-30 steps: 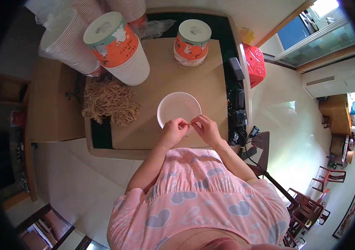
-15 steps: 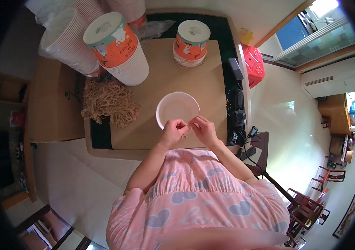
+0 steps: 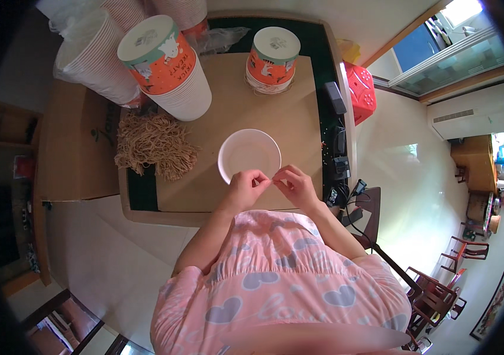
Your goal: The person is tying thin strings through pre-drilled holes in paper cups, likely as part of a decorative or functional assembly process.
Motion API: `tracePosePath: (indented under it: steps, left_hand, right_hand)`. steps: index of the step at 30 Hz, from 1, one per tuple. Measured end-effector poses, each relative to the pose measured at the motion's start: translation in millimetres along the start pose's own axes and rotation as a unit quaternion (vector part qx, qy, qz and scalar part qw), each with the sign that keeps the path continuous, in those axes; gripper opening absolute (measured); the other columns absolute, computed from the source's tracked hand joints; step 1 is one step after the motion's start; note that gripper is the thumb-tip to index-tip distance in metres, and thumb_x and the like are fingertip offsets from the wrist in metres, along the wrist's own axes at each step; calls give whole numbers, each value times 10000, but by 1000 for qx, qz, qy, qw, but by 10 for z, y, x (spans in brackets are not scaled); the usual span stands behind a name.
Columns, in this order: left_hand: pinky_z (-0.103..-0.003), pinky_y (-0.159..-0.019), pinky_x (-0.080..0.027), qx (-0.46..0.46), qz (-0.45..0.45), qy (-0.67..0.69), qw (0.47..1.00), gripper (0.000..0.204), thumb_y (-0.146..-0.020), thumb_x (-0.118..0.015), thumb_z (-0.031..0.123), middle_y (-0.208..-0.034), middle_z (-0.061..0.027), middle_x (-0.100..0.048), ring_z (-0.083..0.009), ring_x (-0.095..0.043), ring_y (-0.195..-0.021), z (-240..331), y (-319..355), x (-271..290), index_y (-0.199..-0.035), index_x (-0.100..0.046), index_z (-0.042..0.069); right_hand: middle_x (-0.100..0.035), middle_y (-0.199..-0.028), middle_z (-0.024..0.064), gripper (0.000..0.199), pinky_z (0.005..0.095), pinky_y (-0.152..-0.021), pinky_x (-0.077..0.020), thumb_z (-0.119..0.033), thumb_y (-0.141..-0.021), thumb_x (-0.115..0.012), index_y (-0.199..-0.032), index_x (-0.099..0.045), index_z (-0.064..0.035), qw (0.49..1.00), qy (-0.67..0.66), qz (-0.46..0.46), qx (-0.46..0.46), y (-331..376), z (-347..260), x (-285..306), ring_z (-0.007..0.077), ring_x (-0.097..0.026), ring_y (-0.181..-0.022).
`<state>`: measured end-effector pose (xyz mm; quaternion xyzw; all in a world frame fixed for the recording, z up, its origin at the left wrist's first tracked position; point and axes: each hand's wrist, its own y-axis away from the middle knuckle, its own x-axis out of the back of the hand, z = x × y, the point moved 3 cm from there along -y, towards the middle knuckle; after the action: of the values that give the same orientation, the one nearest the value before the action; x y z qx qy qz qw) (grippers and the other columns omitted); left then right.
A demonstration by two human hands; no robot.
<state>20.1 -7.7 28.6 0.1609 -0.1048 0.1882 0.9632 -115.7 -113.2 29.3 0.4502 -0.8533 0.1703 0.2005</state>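
A white paper bucket (image 3: 228, 145) stands mouth up on the brown cardboard sheet (image 3: 204, 192), directly in front of me. My left hand (image 3: 248, 187) is at its near rim, thumb and fingers pinched together. Close on its right is my right hand (image 3: 295, 187), also in a pinch, the two sets of fingertips almost meeting. Whatever sits between the fingertips is too small to make out. A loose heap of tan twine (image 3: 157, 147) lies to the left of the bucket.
A tall leaning stack of orange-printed buckets (image 3: 175, 83) and plastic-wrapped stacks (image 3: 95, 62) crowd the far left. Farther back, an upturned bucket stack (image 3: 273, 62) has thin cord around its base. Black adapters (image 3: 339, 142) and cables line the right edge. A cardboard box (image 3: 77, 148) stands left.
My right hand has shifted slightly right, widening the gap between my hands. The bucket appears slightly farther left and back.
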Motion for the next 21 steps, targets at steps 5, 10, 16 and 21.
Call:
tracePosePath:
  steps: [5,10,16,21]
  left_hand:
    - [-215,-621,-462,25,-59,76,995,94,-844,-646,78,-737,-21,-654,-51,-569,-673,-47,20,-82,-832,-659,-14]
    - [-205,-637,-457,43,-137,197,970,71,-844,-646,65,-762,-13,-652,-48,-565,-687,69,143,-90,-836,-662,-3]
    - [-205,-631,-453,41,-169,141,975,70,-843,-649,63,-752,8,-632,-34,-549,-684,110,277,-185,-856,-662,-5]
    - [-199,-631,-454,48,-116,141,982,73,-839,-655,63,-757,12,-628,-32,-551,-692,10,319,-233,-864,-659,-6]
  right_hand:
    - [-595,-866,92,82,315,-560,-492,-19,-771,-664,-843,-636,-47,1000,4,-5,22,40,74,-36,249,-613,-666]
    - [-593,-845,94,91,335,-582,-498,-36,-764,-669,-849,-644,-58,999,33,-3,27,64,176,-50,273,-612,-678]
    - [-593,-835,96,91,346,-587,-498,-45,-779,-660,-864,-634,-65,999,45,4,17,76,310,-126,279,-609,-677]
    - [-588,-864,113,153,340,-578,-492,-22,-806,-615,-950,-608,-73,994,-10,16,-107,85,361,-134,272,-608,-669]
